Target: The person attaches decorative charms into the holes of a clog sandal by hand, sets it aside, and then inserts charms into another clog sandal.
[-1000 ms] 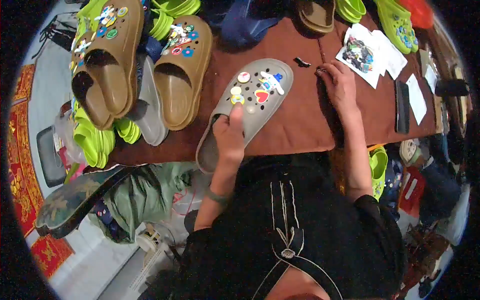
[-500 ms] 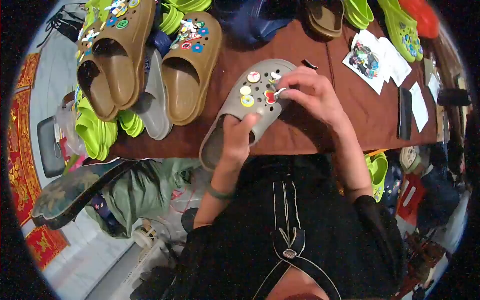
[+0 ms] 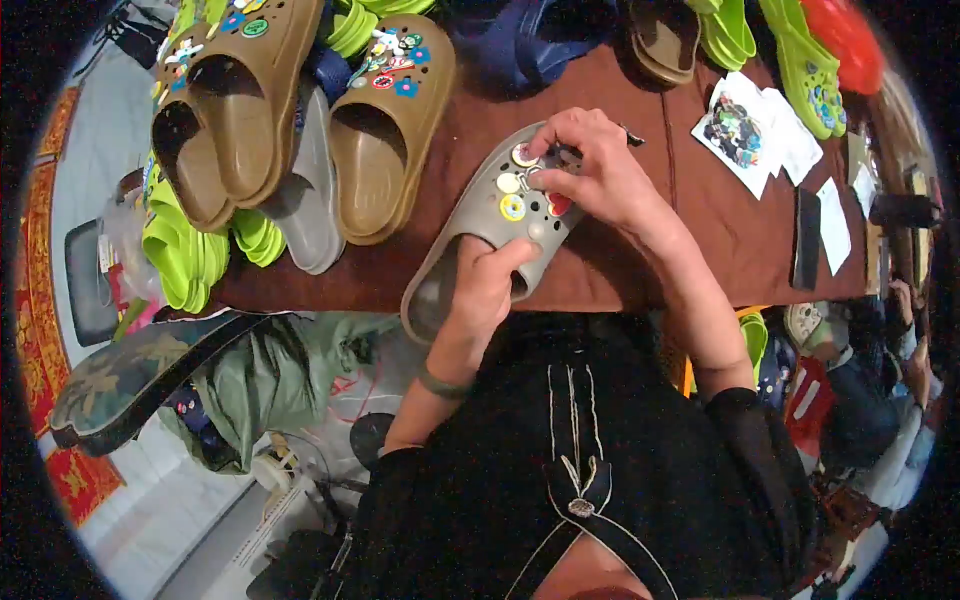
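A grey clog [image 3: 452, 222] with a holed upper lies at the front of the brown-covered table, its toe pointing up and right. My left hand [image 3: 485, 285] grips it through the foot opening, thumb pressed on the upper and the other fingers hidden inside. Over the toe, my right hand [image 3: 600, 175] pinches a small pale shoe charm [image 3: 533, 178] against the holes; its shape is mostly covered. Several charms sit in the upper, among them a yellow ring-shaped charm [image 3: 512, 207], a pale yellow round one [image 3: 508, 183] and a red one [image 3: 558, 204] partly under my right hand.
Brown clogs [image 3: 375, 165] with colourful charms stand at the left, beside a grey clog [image 3: 305, 215] and lime-green clogs [image 3: 185, 255]. Blue footwear [image 3: 530, 45] lies at the back. A clear packet of charms [image 3: 735, 130] and a black strip [image 3: 806, 240] lie at the right.
My right hand has moved left and up over the clog's toe, taking the small charm from beside the red one towards the round ones. My left hand keeps its grip.
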A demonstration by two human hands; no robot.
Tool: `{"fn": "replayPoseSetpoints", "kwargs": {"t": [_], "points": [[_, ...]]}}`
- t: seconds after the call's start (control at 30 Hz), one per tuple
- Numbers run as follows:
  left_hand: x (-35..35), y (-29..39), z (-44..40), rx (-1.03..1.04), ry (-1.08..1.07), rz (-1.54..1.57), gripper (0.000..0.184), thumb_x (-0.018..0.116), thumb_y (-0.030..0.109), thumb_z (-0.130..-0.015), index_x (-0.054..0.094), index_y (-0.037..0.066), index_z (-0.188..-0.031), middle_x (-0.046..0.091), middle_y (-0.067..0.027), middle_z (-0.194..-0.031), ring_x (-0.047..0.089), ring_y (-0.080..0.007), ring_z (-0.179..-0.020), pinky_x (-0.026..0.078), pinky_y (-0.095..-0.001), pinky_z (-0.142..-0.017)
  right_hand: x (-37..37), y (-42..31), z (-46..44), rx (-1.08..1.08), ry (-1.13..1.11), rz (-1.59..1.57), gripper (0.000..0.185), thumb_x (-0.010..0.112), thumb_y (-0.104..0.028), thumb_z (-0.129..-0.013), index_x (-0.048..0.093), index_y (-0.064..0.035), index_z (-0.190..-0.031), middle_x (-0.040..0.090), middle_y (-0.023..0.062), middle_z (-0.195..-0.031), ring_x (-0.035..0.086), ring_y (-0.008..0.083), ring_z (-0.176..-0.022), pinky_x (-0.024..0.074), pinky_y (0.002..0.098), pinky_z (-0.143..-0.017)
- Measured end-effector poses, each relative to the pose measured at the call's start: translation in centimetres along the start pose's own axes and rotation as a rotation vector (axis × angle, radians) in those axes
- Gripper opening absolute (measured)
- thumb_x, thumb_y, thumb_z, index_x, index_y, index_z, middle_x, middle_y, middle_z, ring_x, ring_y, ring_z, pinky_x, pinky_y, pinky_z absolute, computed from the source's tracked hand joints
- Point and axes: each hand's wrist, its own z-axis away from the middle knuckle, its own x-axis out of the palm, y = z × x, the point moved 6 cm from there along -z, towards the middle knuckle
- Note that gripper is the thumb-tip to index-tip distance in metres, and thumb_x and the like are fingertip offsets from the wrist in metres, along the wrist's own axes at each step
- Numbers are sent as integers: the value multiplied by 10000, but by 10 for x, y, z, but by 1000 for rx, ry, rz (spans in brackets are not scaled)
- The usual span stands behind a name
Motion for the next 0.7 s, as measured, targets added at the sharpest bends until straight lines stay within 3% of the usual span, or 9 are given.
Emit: {"fn": "replayPoseSetpoints", "kwargs": {"t": [0.03, 0.23, 0.33, 0.53, 0.7], "points": [[0, -1, 0, 7, 2, 5, 538, 565, -61, -696, 491, -16, -1227, 575, -60, -1125, 569, -170, -1039, 449, -311, -909, -1, 1, 1, -12, -2, -39, 162, 748, -218, -711, 684, -169, -851, 601, 24, -943, 506, 264, -952, 319, 421, -886], [-2, -3, 1, -42, -12, -18, 544, 580, -62, -669, 503, -13, -1206, 583, -64, -1107, 575, -181, -1027, 453, -319, -903, -5, -28, 23, -407, 116, 491, 160, 724, -219, -736, 693, -183, -889, 594, -20, -971, 514, 228, -981, 307, 448, -908], [-2, -1, -3, -83, -29, 6, 532, 583, -49, -663, 515, -15, -1190, 592, -67, -1092, 581, -186, -1010, 456, -320, -895, -3, -34, 27, -459, 37, 595, 169, 685, -286, -779, 704, -161, -891, 576, -17, -1015, 496, 223, -1028, 296, 461, -945], [-5, 1, -7, -84, -106, -23, 471, 566, -22, -684, 540, -28, -1155, 603, -71, -1079, 583, -187, -1011, 458, -324, -888, -3, -41, 28, -491, -146, 619, 361, 588, -404, -843, 687, -62, -903, 526, 13, -1054, 460, 213, -1082, 268, 506, -1014], [-1, 3, -6, -87, -194, -34, 532, 537, 13, -694, 490, -28, -1223, 570, -94, -1154, 558, -214, -1076, 438, -354, -945, 4, -41, 29, -470, -298, 608, 329, 593, -363, -852, 662, -55, -946, 513, 23, -1094, 454, 214, -1084, 250, 529, -1051]]}}
